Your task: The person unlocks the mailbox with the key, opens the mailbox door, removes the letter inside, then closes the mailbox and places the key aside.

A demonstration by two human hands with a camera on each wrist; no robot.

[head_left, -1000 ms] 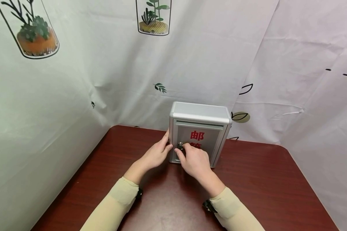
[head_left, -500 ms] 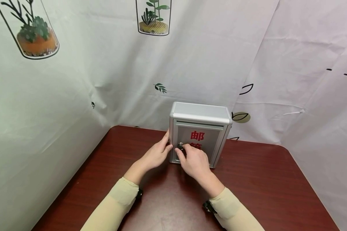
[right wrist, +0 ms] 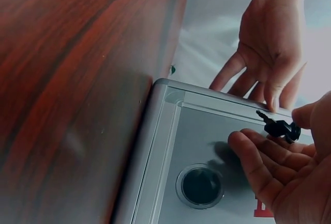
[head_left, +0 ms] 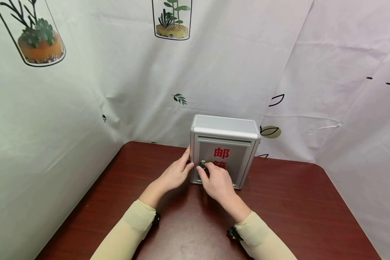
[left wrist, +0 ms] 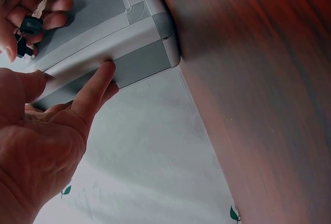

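Note:
A silver metal mailbox (head_left: 238, 153) with red characters stands upright on the table, a round lock (head_left: 203, 163) at the left of its front door. My left hand (head_left: 173, 176) steadies the box, its straight fingers along the left side and its thumb at the front edge. At the lock, my right hand (head_left: 217, 182) pinches a black-headed key between thumb and fingers; the hand partly covers it. A second black-headed key (left wrist: 31, 25) dangles beside the fingers in the left wrist view. The round window (right wrist: 200, 186) low on the door shows in the right wrist view.
The dark red wooden table (head_left: 286, 202) reaches back to a white printed curtain (head_left: 143, 79), close behind the mailbox. More of the curtain hangs along the left and right sides. The narrow mail slot (head_left: 224, 139) runs across the top of the door.
The right hand has shifted very slightly at the lock, showing a little more of the lower red character. The left hand and the mailbox stay in place.

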